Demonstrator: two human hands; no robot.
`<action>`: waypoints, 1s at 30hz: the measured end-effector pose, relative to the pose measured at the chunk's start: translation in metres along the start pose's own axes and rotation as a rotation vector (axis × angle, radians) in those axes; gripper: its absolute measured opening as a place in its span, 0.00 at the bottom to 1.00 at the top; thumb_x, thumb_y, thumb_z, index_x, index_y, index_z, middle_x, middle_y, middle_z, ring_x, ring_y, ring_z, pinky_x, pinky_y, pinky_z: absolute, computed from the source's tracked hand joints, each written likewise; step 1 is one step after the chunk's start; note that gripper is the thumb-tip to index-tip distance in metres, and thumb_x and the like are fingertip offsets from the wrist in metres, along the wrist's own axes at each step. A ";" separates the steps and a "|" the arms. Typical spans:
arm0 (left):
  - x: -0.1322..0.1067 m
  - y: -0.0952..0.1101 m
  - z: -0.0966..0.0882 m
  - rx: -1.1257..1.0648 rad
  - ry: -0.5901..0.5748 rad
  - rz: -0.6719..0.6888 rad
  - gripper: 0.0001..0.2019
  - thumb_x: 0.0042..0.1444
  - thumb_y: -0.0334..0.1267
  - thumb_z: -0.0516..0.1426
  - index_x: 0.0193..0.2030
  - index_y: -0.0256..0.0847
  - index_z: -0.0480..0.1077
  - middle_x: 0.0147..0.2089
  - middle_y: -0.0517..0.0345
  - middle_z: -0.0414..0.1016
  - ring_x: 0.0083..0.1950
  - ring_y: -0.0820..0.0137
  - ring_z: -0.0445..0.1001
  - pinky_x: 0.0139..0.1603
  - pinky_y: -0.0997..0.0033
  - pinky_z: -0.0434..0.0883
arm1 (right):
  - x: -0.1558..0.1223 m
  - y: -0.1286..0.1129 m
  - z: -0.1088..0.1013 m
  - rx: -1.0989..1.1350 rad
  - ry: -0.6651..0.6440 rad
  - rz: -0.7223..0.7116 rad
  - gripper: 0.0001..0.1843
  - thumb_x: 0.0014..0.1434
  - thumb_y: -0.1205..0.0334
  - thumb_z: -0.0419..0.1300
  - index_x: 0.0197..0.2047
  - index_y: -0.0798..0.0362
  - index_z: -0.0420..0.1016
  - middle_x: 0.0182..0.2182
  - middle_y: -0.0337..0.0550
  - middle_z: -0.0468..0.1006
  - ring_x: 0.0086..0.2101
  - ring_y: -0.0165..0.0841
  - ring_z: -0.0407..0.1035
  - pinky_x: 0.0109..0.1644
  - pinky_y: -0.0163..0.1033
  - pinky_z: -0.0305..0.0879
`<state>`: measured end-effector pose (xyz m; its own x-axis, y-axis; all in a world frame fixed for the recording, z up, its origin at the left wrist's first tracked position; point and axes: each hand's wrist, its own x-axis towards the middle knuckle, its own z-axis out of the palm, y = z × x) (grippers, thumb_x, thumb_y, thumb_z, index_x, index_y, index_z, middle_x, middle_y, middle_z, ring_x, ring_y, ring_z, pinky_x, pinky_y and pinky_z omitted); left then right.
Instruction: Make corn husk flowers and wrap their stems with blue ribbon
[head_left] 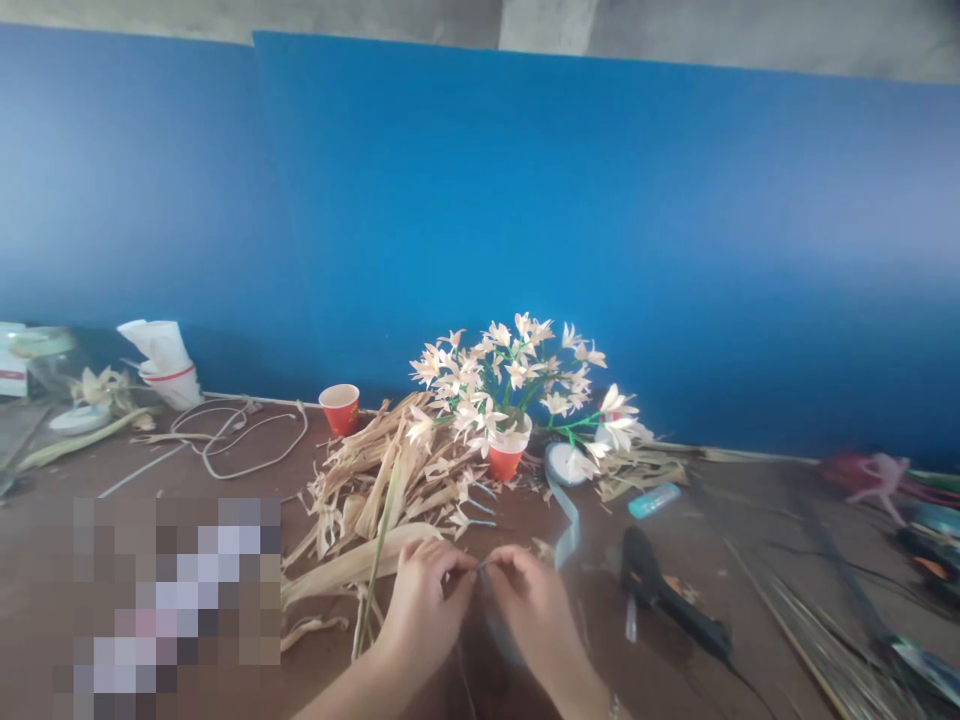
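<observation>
Here's a thin piece, too small to make out clearly, caught between the fingertips just above the surface. The left hand pinches it from one side, the right hand from the other, thumbs and fingers drawn close! Beside and beyond the left hand, a heap of dry leaf strips; just past the right, a pale ribbon trails toward it. Over on the right lies a black glue gun. Farther back, white flowers burst from an orange cup, before a blue panel.
</observation>
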<state>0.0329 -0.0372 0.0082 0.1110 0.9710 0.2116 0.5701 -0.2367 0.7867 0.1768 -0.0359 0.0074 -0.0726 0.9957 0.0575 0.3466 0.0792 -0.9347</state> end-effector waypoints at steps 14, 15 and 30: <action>0.002 0.001 -0.002 0.005 -0.009 -0.016 0.10 0.46 0.26 0.54 0.23 0.42 0.74 0.26 0.58 0.77 0.32 0.65 0.73 0.43 0.63 0.61 | -0.001 0.001 0.003 0.061 0.002 0.020 0.13 0.54 0.52 0.55 0.28 0.52 0.71 0.22 0.41 0.77 0.24 0.35 0.72 0.26 0.34 0.68; 0.002 0.000 -0.002 0.013 -0.002 -0.011 0.09 0.46 0.26 0.54 0.24 0.42 0.74 0.26 0.58 0.77 0.33 0.64 0.73 0.43 0.62 0.61 | -0.001 0.002 0.002 0.081 0.002 0.033 0.12 0.53 0.52 0.56 0.27 0.52 0.71 0.21 0.41 0.77 0.24 0.34 0.71 0.26 0.34 0.68; 0.001 0.000 -0.003 0.110 0.057 0.087 0.09 0.46 0.24 0.55 0.24 0.42 0.72 0.26 0.58 0.76 0.32 0.65 0.72 0.41 0.61 0.60 | 0.009 0.019 0.002 0.285 -0.100 0.224 0.15 0.42 0.49 0.66 0.24 0.54 0.74 0.20 0.40 0.76 0.23 0.33 0.72 0.25 0.34 0.69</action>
<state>0.0308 -0.0367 0.0097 0.1196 0.9428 0.3113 0.6468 -0.3119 0.6960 0.1812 -0.0257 -0.0104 -0.1199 0.9761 -0.1812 0.0915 -0.1708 -0.9810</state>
